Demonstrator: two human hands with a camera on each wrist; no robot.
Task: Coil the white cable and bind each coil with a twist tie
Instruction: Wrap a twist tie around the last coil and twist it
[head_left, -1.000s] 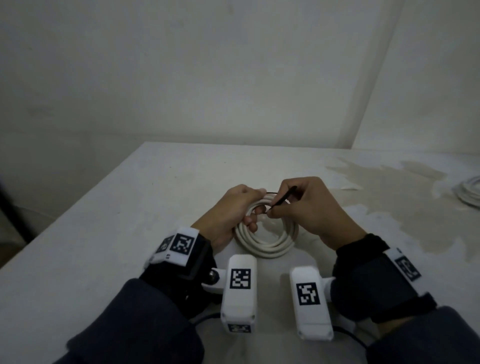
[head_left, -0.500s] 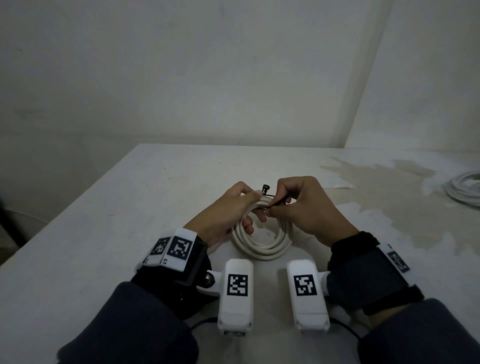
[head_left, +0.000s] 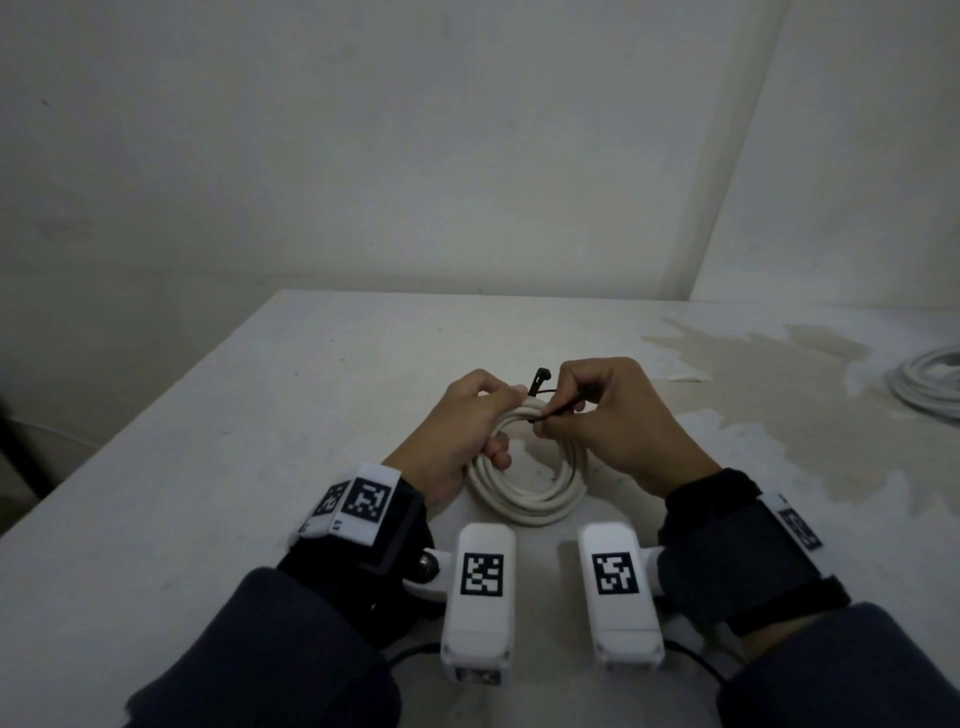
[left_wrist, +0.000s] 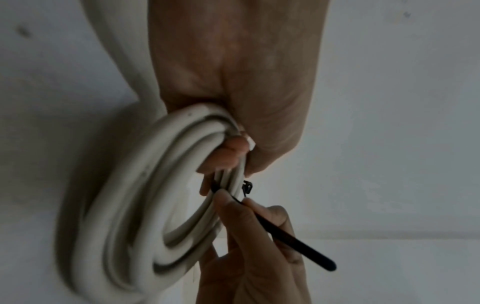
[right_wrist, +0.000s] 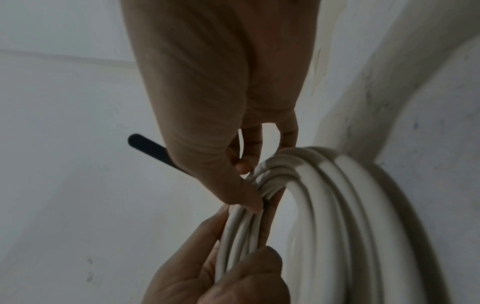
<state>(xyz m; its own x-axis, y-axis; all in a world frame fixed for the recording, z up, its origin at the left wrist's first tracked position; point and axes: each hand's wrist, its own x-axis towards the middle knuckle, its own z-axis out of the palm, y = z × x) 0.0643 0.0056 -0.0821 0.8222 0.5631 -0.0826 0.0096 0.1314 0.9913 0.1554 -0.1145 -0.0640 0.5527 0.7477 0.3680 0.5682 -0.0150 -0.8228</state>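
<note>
Several smooth round loops of white cable (head_left: 524, 499) gripped by left hand (head_left: 457, 431), right hand (head_left: 618, 421) pinching thin black tie (left_wrist: 285, 228)

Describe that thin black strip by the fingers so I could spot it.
Start at the pale table, then find the white cable coil both hands hold near its middle. The black tie loops over the coil's far side, pinched by the right hand: the only dark, slim thing there.
</note>
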